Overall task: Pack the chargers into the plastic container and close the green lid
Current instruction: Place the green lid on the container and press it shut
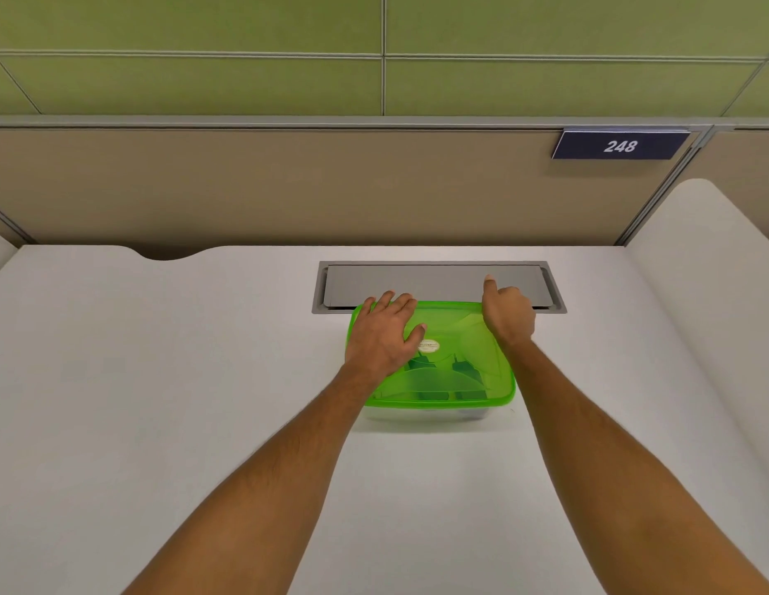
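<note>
A clear plastic container (430, 413) stands on the white desk with its translucent green lid (460, 371) on top. Dark charger shapes (462, 367) show dimly through the lid. My left hand (385, 334) lies flat on the lid's left half, fingers spread. At the lid's far right corner sits my right hand (507, 313), fingers curled and thumb sticking up, its heel on the lid's edge.
A grey cable hatch (438, 281) is set into the desk just behind the container. The desk (159, 358) ends at a tan partition with a sign reading 248 (619, 146). A white side panel (709, 259) rises on the right.
</note>
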`<state>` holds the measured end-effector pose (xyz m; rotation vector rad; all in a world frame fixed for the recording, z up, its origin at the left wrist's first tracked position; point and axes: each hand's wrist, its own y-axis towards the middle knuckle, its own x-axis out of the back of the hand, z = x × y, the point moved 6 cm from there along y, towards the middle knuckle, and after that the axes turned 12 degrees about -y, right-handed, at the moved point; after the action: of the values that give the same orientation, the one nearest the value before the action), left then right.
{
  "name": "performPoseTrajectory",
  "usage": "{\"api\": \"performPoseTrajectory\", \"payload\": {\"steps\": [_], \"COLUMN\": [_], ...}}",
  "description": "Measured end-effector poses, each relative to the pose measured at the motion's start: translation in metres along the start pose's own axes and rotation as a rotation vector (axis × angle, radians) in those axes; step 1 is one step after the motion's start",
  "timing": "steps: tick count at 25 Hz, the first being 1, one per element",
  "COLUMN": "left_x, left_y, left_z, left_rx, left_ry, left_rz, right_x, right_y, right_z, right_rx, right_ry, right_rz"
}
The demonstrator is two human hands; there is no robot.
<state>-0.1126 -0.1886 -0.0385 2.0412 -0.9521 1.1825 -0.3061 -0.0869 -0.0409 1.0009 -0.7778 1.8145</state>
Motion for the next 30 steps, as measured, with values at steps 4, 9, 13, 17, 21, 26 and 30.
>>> {"api": "performPoseTrajectory", "payload": {"steps": [4,9,13,17,21,26,30], "left_x": [0.000,0.001,0.002,0.002,0.006,0.030,0.026], "left_y": [0.001,0.001,0.000,0.002,0.000,-0.011,-0.028], "left_z": [0.000,0.001,0.001,0.001,0.001,0.004,0.023], "left_rx": [0.015,0.040,0.050,0.040,0.025,0.088,0.312], "left_ry": [0.014,0.032,0.034,0.004,-0.091,-0.296,-0.340], "left_rz": [-0.013,-0.025,-0.036,-0.023,-0.048,-0.303,-0.222], "right_x": [0.008,0.001,0.003,0.004,0.002,0.002,0.001], "right_y": [-0.034,-0.075,-0.082,-0.078,-0.079,-0.080,-0.080], "right_z": [-0.011,-0.041,-0.049,-0.051,-0.051,-0.055,-0.054], "right_rx": [0.002,-0.053,-0.083,-0.084,-0.098,-0.168,-0.168], "right_ry": [-0.143,-0.258,-0.151,-0.080,-0.082,-0.082,-0.083], "right_rz": [-0.072,-0.043,-0.046,-0.058,-0.067,-0.039,-0.032]}}
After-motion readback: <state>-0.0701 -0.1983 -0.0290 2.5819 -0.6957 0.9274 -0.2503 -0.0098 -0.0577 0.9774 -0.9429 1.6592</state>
